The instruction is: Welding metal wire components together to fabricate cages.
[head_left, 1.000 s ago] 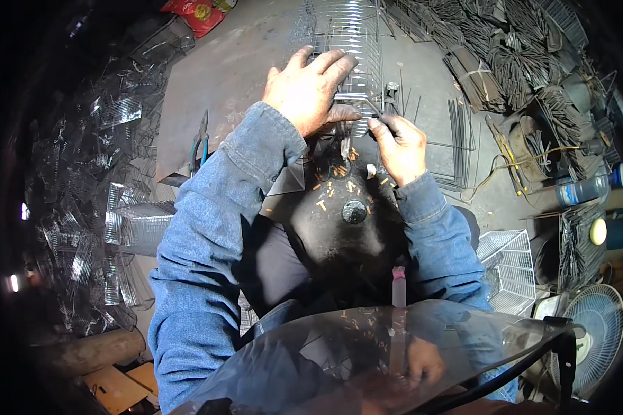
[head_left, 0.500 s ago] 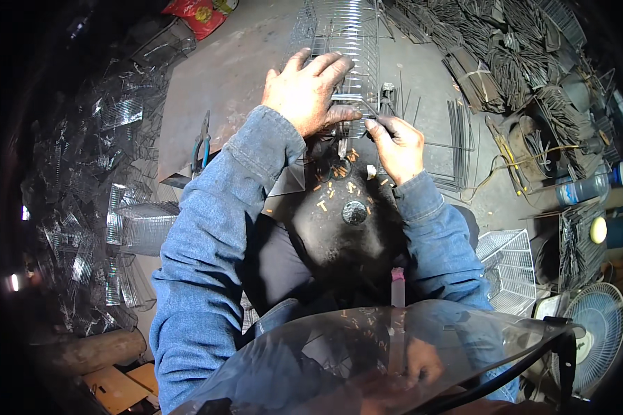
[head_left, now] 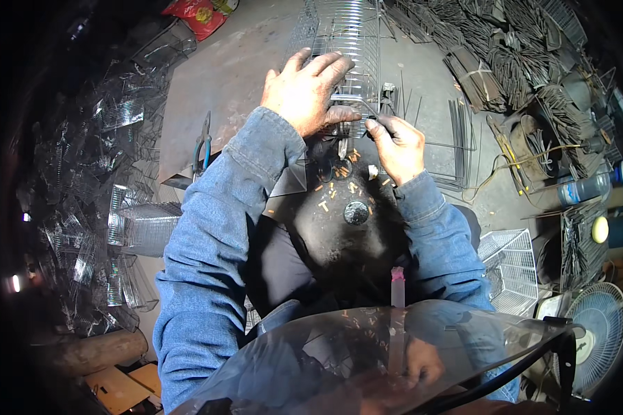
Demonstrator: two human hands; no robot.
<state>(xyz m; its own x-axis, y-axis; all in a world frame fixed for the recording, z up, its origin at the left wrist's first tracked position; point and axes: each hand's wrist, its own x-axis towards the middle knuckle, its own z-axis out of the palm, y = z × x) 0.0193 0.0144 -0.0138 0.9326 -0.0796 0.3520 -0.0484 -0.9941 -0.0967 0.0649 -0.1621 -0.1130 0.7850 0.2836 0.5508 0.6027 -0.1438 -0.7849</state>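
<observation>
A long wire basket extends away from me at the top centre. My left hand lies across its left side, fingers spread and pressing on the wires, its thumb stretched along the near end. Beside that thumb a bent metal rod crosses the basket. My right hand is closed in a pinch at the basket's near right corner, thumb against forefinger. What sits between those fingertips is too small to make out. Just below the hands is a dark rounded metal surface scattered with small orange-brown bits.
Blue-handled pliers rest on a metal sheet at left. Piled wire baskets fill the left side; bundles of wire rods lie at upper right. A white wire basket, a water bottle and a fan stand right. A clear visor crosses the bottom.
</observation>
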